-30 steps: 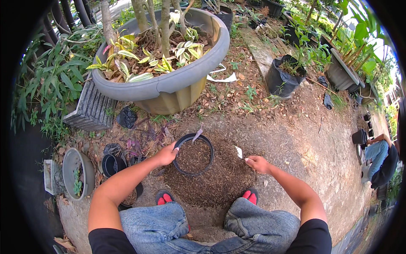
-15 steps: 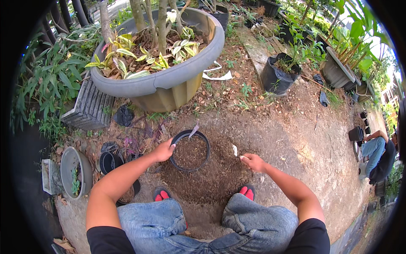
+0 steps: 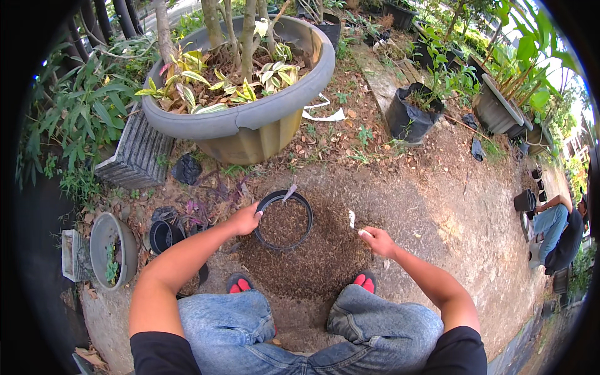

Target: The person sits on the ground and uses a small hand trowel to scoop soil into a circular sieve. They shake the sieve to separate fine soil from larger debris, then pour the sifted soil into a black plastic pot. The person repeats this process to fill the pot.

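A round, black-rimmed pot (image 3: 310, 222) sits on a spread of dark loose soil (image 3: 300, 274) in front of my feet, with soil showing inside its rim. My left hand (image 3: 244, 219) grips the pot's left edge, thumb on top. Across the far rim lies a thin greyish-purple strip (image 3: 290, 192), perhaps a leaf. To the right of the pot, my right hand (image 3: 377, 242) is closed round the handle of a small trowel (image 3: 352, 219). Its pale blade points away from me, over the soil's right side, apart from the pot.
Beyond the soil stands a big grey planter (image 3: 240, 122) with trunks and variegated leaves. Smaller pots (image 3: 112, 250) line the left, near a ridged grey planter (image 3: 134, 153). A black bag plant (image 3: 412, 112) is at far right. Another person (image 3: 553, 228) sits at the right edge.
The trowel's blade has turned and shifted slightly up and right with my right hand. My left hand keeps its hold on the pot's rim. The whole view has shifted a little.
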Action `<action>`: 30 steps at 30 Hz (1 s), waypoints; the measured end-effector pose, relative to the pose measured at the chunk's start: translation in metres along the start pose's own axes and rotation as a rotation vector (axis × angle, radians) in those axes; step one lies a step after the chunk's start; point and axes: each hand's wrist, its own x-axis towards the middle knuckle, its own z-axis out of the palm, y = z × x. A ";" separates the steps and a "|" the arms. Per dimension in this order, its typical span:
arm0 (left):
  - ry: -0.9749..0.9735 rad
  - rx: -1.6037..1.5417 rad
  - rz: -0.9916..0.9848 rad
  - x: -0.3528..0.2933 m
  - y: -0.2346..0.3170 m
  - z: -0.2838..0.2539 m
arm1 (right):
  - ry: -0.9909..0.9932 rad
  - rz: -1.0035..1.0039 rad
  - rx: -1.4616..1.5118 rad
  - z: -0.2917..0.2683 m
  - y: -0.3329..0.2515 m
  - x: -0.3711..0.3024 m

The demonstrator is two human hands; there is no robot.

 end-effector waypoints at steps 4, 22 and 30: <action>0.004 0.043 0.072 -0.002 -0.006 -0.005 | 0.065 -0.026 -0.149 -0.006 -0.010 -0.005; 0.029 -0.439 -0.037 -0.001 0.039 0.014 | 0.081 -0.067 0.120 -0.036 -0.042 -0.038; -0.072 -0.533 -0.091 -0.004 0.048 0.018 | -0.024 -0.090 -0.050 -0.040 -0.108 -0.058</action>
